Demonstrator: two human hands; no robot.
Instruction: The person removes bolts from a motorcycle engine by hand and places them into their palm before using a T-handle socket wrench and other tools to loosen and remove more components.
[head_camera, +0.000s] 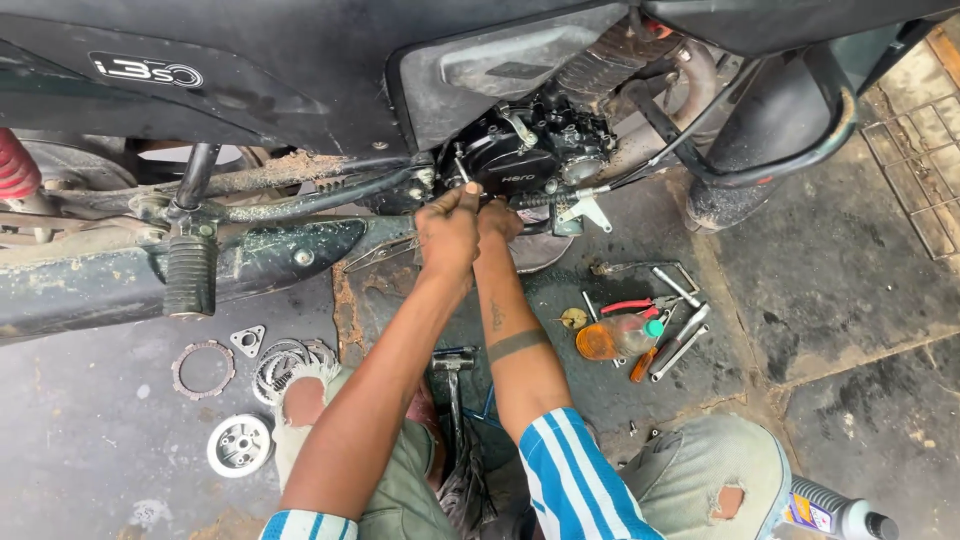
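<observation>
Oily workshop floor under a motorcycle: left hand and right hand, together, grip 1 tool at the black engine cover.

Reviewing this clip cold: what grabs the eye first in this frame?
Both hands, the left hand and the right hand, meet at the black engine cover of a motorcycle, the left one gripping a thin tool against it. On the floor at lower left lie clutch plates and a round metal hub; to the right sits a cluster of hand tools.
</observation>
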